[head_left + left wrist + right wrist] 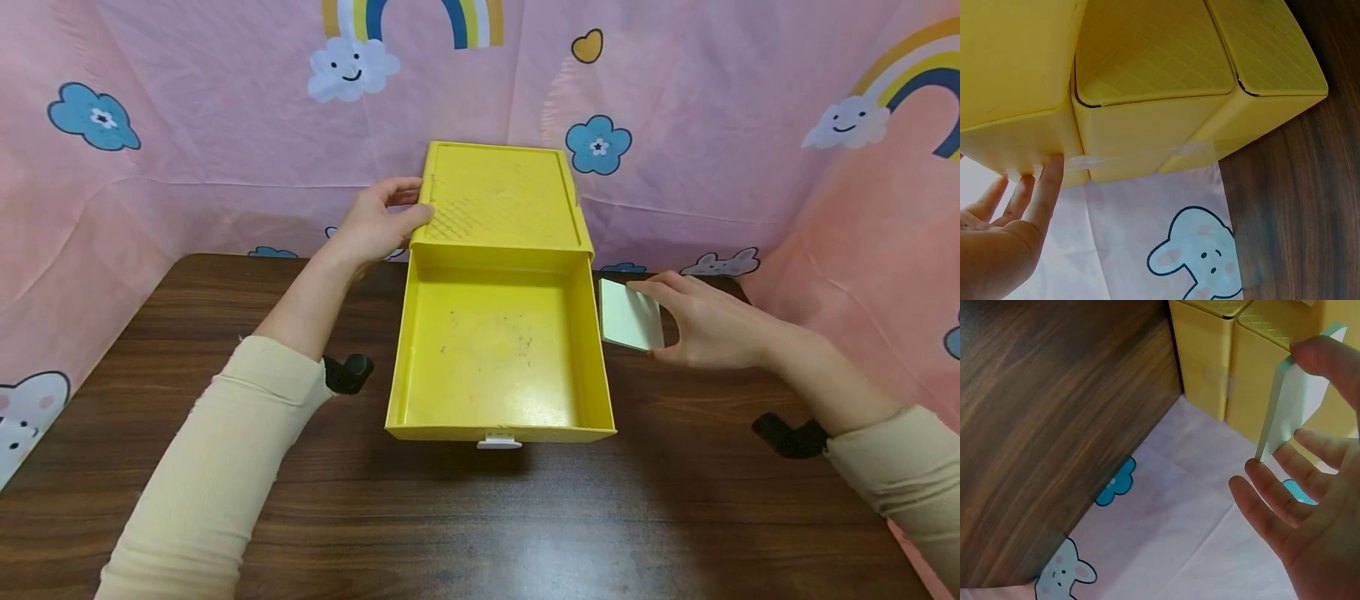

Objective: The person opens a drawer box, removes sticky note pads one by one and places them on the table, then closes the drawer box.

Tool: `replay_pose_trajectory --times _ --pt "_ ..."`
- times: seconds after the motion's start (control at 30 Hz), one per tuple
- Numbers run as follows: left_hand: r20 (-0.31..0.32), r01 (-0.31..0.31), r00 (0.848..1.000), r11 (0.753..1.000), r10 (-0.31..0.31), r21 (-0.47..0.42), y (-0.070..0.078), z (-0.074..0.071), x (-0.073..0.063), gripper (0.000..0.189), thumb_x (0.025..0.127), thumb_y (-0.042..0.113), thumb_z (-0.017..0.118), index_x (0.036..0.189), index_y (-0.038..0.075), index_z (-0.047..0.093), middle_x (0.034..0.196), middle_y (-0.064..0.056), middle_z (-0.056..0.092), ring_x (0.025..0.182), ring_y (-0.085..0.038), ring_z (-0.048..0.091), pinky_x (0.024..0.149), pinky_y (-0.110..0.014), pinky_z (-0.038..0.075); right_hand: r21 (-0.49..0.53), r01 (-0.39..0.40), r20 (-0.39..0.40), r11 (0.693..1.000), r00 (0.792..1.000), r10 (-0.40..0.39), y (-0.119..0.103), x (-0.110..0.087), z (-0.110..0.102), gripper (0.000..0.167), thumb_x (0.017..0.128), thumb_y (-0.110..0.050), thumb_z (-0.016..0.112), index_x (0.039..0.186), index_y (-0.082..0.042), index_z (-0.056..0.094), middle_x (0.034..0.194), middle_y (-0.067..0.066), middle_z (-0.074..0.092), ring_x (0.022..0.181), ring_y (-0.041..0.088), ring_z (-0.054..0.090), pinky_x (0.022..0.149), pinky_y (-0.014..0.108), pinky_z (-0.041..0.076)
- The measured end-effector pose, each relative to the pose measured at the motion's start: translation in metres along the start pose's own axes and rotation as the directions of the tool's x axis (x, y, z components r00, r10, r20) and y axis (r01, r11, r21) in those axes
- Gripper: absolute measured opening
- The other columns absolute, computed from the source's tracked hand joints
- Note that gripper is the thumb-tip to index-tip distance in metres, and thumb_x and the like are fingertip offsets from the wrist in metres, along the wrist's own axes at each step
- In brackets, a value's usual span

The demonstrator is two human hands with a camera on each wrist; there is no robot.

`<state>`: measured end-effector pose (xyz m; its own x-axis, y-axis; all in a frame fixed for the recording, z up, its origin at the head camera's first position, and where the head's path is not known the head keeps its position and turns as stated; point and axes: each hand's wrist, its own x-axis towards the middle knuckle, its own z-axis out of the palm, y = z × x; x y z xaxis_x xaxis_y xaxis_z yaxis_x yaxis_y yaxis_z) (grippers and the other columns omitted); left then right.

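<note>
A yellow drawer unit point(510, 196) stands in the middle of the table, its top drawer point(491, 367) pulled out towards me and showing a bare, scuffed inside. My left hand point(375, 221) holds the unit's upper left side, thumb on the top edge and fingers against the side. To the right of the drawer, my right hand point(712, 325) pinches a square pale green sticky note pad point(628, 317) between thumb and fingers. The right wrist view shows the pad point(1288, 406) tilted and edge-on. A small white handle point(499, 442) sits on the drawer front.
Further yellow drawer sections point(1154, 131) with clear tape across them appear in the left wrist view. The dark wooden table point(315, 517) spreads around the unit. Pink printed cloth point(225, 108) hangs behind and at both sides. Black wrist mounts point(348, 375) stick out from both sleeves.
</note>
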<state>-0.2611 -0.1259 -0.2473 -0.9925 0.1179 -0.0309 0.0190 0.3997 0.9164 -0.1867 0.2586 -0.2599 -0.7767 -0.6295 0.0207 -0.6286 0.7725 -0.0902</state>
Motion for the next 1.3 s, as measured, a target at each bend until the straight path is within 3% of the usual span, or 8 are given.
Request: replay_pose_trajectory --times 0.33,0.53,1.3 --pt "0.003 0.0 1.0 1.0 0.0 -0.009 0.001 0.0 0.0 0.056 0.092 0.028 0.055 0.142 0.017 0.035 0.139 -0.007 0.039 0.113 -0.02 0.051 0.088 -0.033 0.05 0.025 0.049 0.02 0.998 0.999 -0.05 0.007 0.003 0.028 0.08 0.069 -0.023 0.077 0.136 -0.001 0.04 0.124 0.015 0.049 0.102 0.026 0.049 0.081 0.04 0.046" --pt "0.004 0.001 1.0 1.0 -0.001 -0.009 0.002 0.0 -0.001 0.055 0.092 0.028 0.055 0.142 0.017 0.035 0.139 -0.007 0.039 0.113 -0.021 0.051 0.088 -0.034 0.05 0.027 0.065 0.01 0.998 0.998 -0.065 0.01 0.004 0.046 0.08 0.065 -0.022 0.079 0.133 0.0 0.043 0.119 0.015 0.051 0.096 0.025 0.05 0.075 0.036 0.047" --pt "0.015 0.004 1.0 1.0 -0.004 -0.006 0.002 -0.002 -0.001 0.057 0.092 0.029 0.055 0.143 0.017 0.034 0.14 -0.007 0.038 0.116 -0.02 0.05 0.088 -0.034 0.05 0.073 0.05 0.076 0.996 0.996 -0.056 0.015 0.009 0.089 0.079 0.069 -0.029 0.079 0.134 -0.004 0.043 0.12 0.009 0.05 0.097 0.023 0.048 0.075 0.034 0.047"
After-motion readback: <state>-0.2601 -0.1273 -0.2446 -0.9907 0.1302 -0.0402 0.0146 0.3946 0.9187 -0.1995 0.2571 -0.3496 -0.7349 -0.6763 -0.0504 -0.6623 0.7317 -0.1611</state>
